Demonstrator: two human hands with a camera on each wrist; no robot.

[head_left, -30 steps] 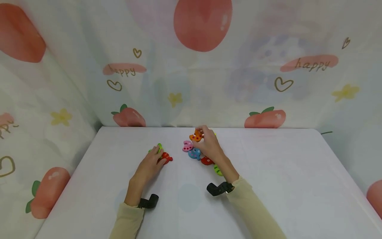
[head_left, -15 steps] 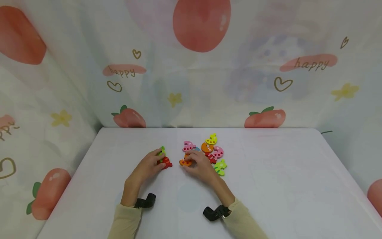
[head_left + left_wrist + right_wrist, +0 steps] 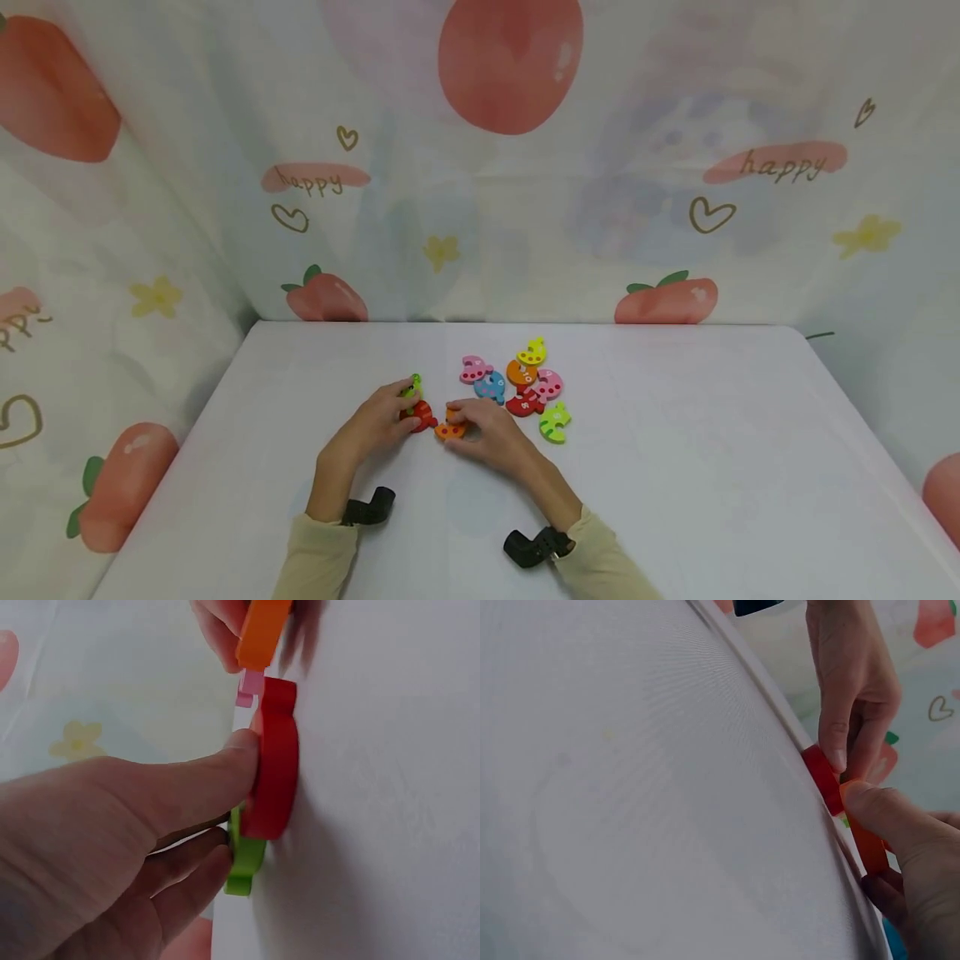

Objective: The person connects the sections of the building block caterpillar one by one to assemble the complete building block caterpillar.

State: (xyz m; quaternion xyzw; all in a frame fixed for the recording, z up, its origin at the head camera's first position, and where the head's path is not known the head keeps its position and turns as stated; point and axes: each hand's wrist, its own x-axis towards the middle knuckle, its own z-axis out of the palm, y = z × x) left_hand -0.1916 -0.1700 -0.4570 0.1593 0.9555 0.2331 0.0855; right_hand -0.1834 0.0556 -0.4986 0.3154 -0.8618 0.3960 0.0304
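The left hand holds a red puzzle piece on the table, its thumb on the top face. Its other fingers touch a green puzzle piece, which lies against the red one and is partly covered. Just to the right, the right hand pinches an orange puzzle piece with red dots between thumb and fingers. In the right wrist view, the orange piece stands very close to the red piece; whether they touch I cannot tell.
Behind the right hand lies a loose group: pink, blue, orange, yellow, another pink, red and green puzzle pieces. A printed cloth hangs behind the white table.
The right hand has brought the orange piece from the group at the back toward the left hand. The left hand's red and green pieces have shifted slightly nearer and turned.
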